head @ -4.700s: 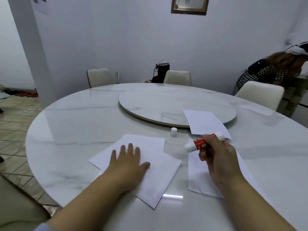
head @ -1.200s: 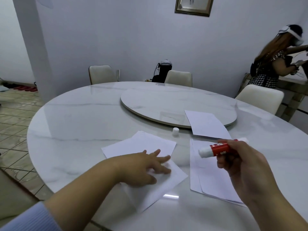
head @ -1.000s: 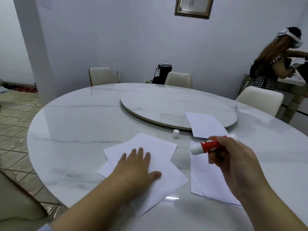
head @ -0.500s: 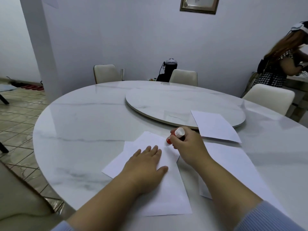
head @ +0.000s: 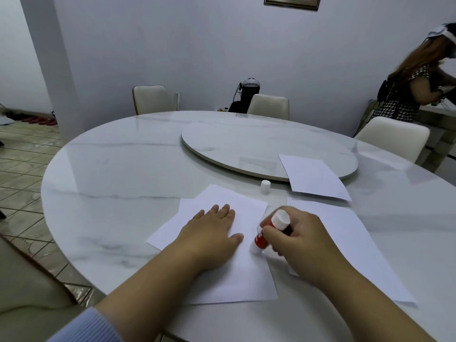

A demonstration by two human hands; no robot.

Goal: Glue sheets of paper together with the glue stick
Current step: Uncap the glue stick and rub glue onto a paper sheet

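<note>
One glue stick (head: 267,232) in right hand (head: 299,239) grip, tip on paper (head: 246,267).

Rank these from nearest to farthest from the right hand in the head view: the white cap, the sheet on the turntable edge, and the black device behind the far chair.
From the right hand:
1. White cap, just beyond the hand on the table.
2. Sheet, farther back and right, overlapping the turntable edge.
3. Black device, across the table by the wall.

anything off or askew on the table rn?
Mostly fine. One sheet hangs half off the turntable, and the glue cap stands loose beside it. The stacked sheets sit crooked.
</note>
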